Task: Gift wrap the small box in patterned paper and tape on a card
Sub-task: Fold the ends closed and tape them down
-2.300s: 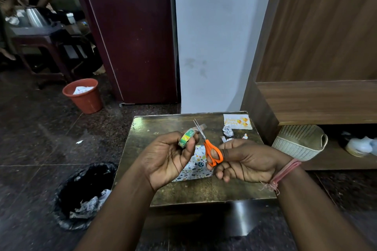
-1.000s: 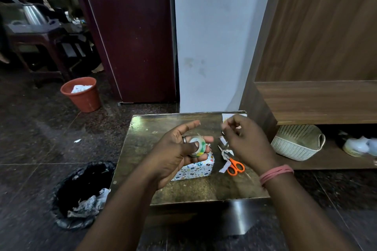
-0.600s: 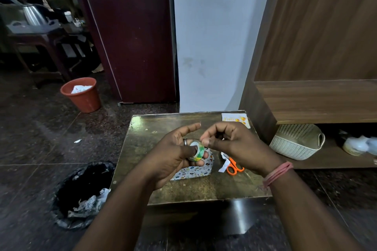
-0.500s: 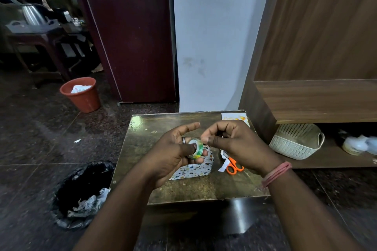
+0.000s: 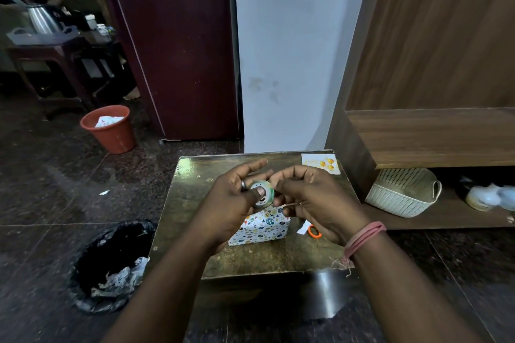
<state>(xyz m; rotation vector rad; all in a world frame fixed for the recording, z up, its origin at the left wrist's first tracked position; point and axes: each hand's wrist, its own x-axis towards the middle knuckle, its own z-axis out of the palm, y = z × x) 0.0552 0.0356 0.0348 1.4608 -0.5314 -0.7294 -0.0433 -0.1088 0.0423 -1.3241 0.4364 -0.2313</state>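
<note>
While the roll is up in both hands, the wrapped box waits below, so these lines place everything from that box.

Wrapped box point(image 5: 260, 228): sits on the small table point(image 5: 195, 203), already covered in patterned paper, directly under the hands.

Left hand point(image 5: 231, 203): curled round the tape roll point(image 5: 262, 193), thumb pressed on its face, holding it above the box.

Right hand point(image 5: 309, 198): fingertips bunched at the roll's right edge, apparently picking for the loose end; whether any tape is actually pinched I cannot tell.

Card point(image 5: 320, 163): lies flat at the table's far right corner, well beyond the box, not yet attached.

Scissors point(image 5: 314, 231): only the orange handle shows, just right of the box, partly under the right wrist.

Step in hand: judged to be drawing a strip of tape for the card.

Doing it well: keep the roll steady with the left thumb, lift the end with a nail, pull out a short strip straight, keeping it off itself and the fingers.

Next need: probably the scissors to cut, then the card brought onto the box.

Risk: thin tape may split or fold back on itself.
</note>
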